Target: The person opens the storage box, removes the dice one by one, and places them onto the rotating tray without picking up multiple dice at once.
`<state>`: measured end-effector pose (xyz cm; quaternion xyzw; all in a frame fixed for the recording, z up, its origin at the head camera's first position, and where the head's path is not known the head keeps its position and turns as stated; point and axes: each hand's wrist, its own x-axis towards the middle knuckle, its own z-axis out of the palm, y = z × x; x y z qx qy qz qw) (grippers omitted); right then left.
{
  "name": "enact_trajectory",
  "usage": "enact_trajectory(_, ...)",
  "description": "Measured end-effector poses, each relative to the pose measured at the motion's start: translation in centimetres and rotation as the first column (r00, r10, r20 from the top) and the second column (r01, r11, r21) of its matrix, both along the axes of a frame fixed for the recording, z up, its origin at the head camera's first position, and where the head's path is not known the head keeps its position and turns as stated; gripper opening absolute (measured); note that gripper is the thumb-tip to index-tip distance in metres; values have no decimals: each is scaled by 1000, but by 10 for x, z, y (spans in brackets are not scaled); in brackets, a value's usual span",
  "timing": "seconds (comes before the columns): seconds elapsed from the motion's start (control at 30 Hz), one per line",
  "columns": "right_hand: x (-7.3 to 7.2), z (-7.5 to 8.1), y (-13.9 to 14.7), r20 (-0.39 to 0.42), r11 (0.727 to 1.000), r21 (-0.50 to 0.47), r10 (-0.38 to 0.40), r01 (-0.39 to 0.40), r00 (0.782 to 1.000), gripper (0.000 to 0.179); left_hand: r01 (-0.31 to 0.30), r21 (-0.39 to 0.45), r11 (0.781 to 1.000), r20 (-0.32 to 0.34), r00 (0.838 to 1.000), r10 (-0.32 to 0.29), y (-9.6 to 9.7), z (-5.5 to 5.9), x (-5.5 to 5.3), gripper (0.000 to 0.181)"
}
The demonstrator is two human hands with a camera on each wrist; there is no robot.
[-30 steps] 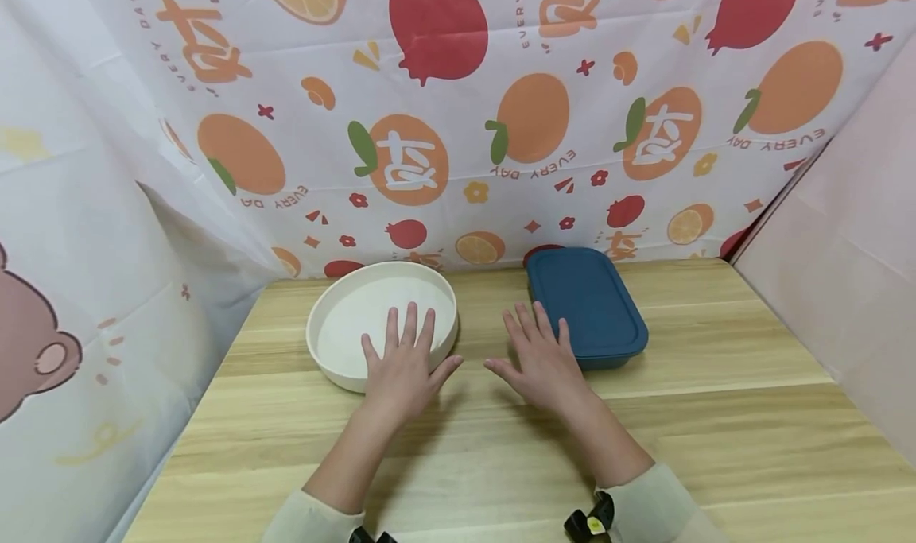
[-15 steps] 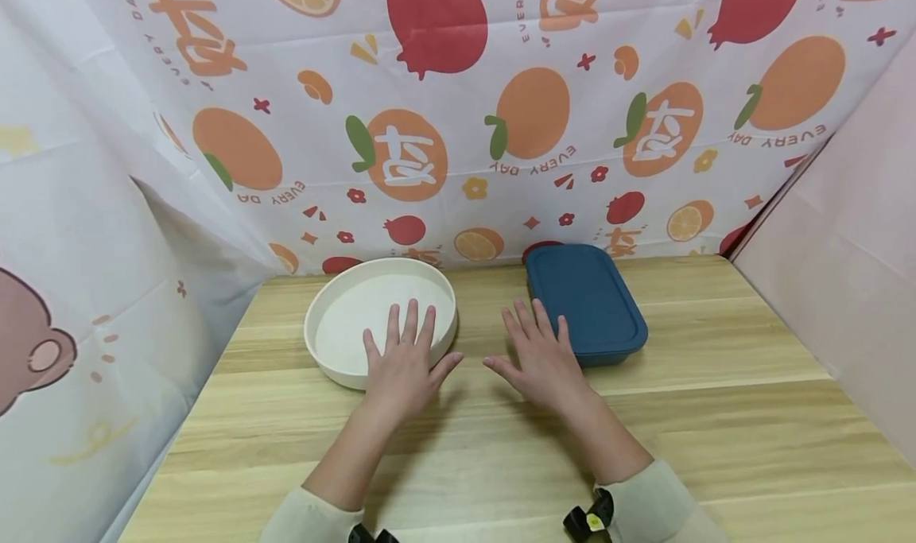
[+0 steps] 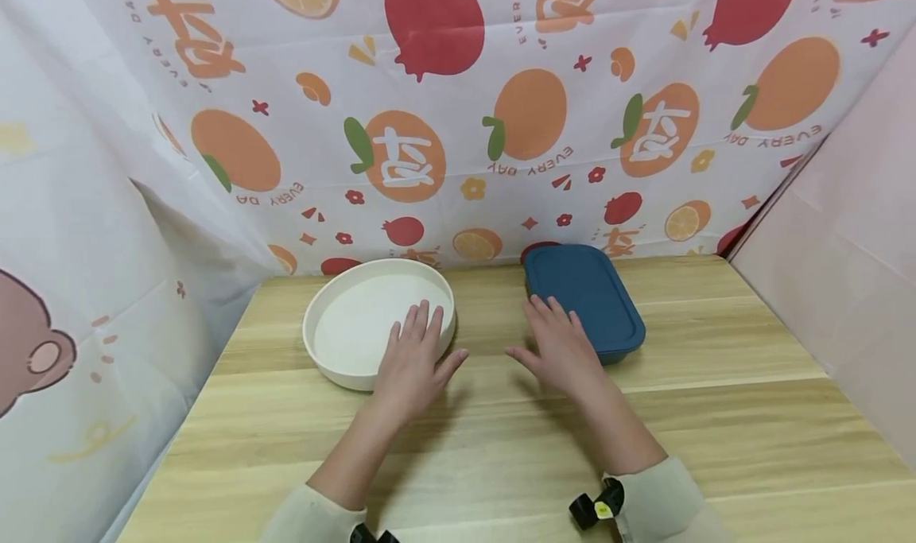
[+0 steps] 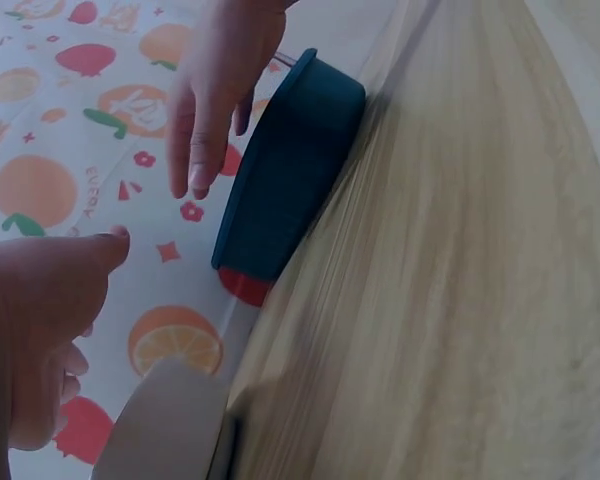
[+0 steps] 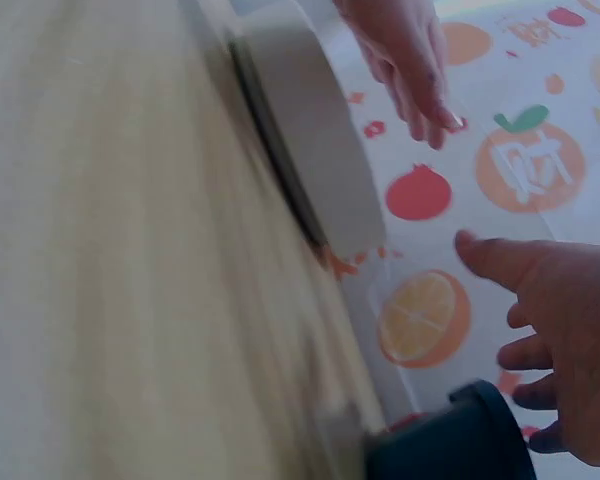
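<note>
A round, shallow cream dish (image 3: 351,328) stands at the back left of the table. My left hand (image 3: 411,364) hovers over its front right rim, palm down, fingers straight and thumb out to the side. To the right lies a rectangular blue container with a lid (image 3: 590,300). Over its near left corner hangs my right hand (image 3: 565,348), fingers extended and holding nothing. In the left wrist view the blue container (image 4: 290,165) shows from the side, with the right hand (image 4: 220,90) above it. The right wrist view shows the cream dish (image 5: 310,130) below the left hand (image 5: 405,60).
The wooden table (image 3: 487,463) ends at the back against a fruit-printed cloth (image 3: 465,129). More cloth hangs at the left (image 3: 86,249) and right (image 3: 851,233). Both sleeves have small black devices at the wrists.
Both hands have shifted slightly to the right, and their spread fingers have drawn closer together. The dish and the container stay in place.
</note>
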<state>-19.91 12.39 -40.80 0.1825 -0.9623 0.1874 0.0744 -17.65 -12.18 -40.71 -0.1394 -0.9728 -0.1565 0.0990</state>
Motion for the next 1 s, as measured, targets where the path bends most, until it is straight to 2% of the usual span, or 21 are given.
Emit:
enact_trajectory(0.07, -2, 2, 9, 3, 1000, 3, -9, 9, 1000, 78, 32, 42, 999, -23, 999, -31, 4, -1, 0, 76)
enact_trajectory(0.13, -4, 3, 16, -3, 1000, 14, -26, 26, 1000, 75, 76, 90, 993, -73, 995, -69, 10, -4, 1, 72)
enact_trajectory(0.2, -6, 5, 23, -15, 998, 22, -53, 53, 998, 69, 146, 151, 978, -153, 981, -123, 18, -7, 1, 66)
enact_trajectory(0.23, -6, 5, 27, -18, 997, 26, -68, 69, 998, 66, 187, 176, 967, -201, 968, -150, 24, -10, 0, 62)
enact_trajectory(0.3, -5, 6, 31, -26, 995, 39, -89, 90, 996, 61, 255, 244, 936, -250, 949, -193, 36, -17, 0, 55)
enact_trajectory(0.37, -4, 4, 35, -22, 994, 48, -98, 99, 995, 56, 288, 343, 894, -239, 947, -214, 50, -25, -3, 48)
enact_trajectory(0.4, -4, 3, 36, -20, 994, 53, -97, 98, 995, 55, 282, 411, 867, -205, 955, -214, 58, -30, -6, 45)
enact_trajectory(0.43, -3, 2, 37, -20, 994, 59, -93, 94, 995, 54, 262, 500, 826, -151, 965, -215, 65, -35, -10, 42)
enact_trajectory(0.5, -2, -2, 37, -22, 994, 63, -86, 88, 996, 51, 156, 676, 720, -7, 979, -205, 78, -42, -19, 37)
enact_trajectory(0.53, -1, -4, 37, -27, 994, 63, -85, 86, 996, 49, 86, 748, 658, 59, 979, -195, 84, -47, -24, 34)
enact_trajectory(0.63, 1, -8, 36, -66, 994, 62, -86, 90, 994, 40, -121, 883, 454, 223, 959, -177, 101, -57, -36, 31)
enact_trajectory(0.7, 2, -11, 35, -109, 993, 65, -89, 96, 990, 36, -208, 910, 358, 281, 945, -167, 113, -61, -41, 30)
enact_trajectory(0.73, 3, -12, 35, -130, 993, 67, -89, 98, 988, 34, -234, 918, 320, 299, 938, -173, 118, -63, -42, 30)
enact_trajectory(0.77, 3, -12, 34, -150, 993, 70, -87, 98, 985, 33, -254, 924, 287, 313, 932, -184, 123, -64, -42, 30)
enact_trajectory(0.8, 3, -13, 34, -169, 993, 73, -84, 98, 982, 32, -267, 926, 266, 322, 927, -190, 127, -64, -41, 30)
enact_trajectory(0.87, 4, -13, 33, -200, 992, 81, -82, 100, 976, 31, -281, 929, 241, 331, 921, -206, 135, -64, -39, 29)
enact_trajectory(0.93, 4, -13, 33, -220, 991, 88, -83, 105, 972, 29, -281, 930, 236, 332, 919, -214, 141, -64, -37, 28)
enact_trajectory(1.0, 5, -13, 35, -250, 989, 99, -81, 109, 965, 27, -272, 929, 250, 326, 922, -208, 145, -64, -36, 27)
